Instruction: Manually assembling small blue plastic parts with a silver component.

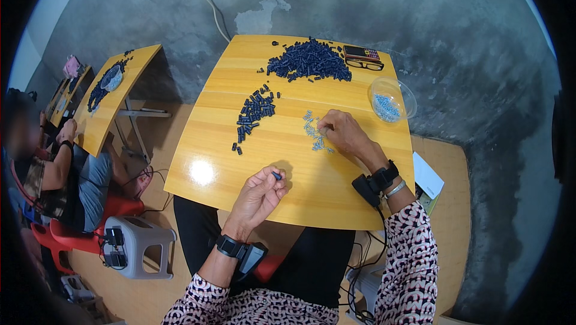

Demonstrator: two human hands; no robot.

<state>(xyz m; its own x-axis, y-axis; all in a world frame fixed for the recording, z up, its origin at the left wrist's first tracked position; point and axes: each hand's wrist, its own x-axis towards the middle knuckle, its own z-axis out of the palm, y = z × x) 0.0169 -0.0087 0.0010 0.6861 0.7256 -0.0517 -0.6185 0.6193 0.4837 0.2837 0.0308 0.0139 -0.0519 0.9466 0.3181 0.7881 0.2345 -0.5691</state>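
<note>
My left hand (259,194) pinches one small dark blue plastic piece (276,175) between thumb and fingertips, just above the yellow wooden table (336,193). My right hand (343,133) rests on the table with its fingertips on a scatter of tiny light blue parts (313,133). A row of dark pieces (254,112) lies left of centre, and a large heap of dark pieces (309,61) sits at the far side. Both wrists carry black strapped devices.
A clear plastic bowl (391,101) holding light blue parts stands at the right edge. Black-framed glasses (365,65) and a calculator (361,53) lie at the far right corner. Another person (54,169) sits left at a second yellow table (114,103); a grey stool (137,246) stands below.
</note>
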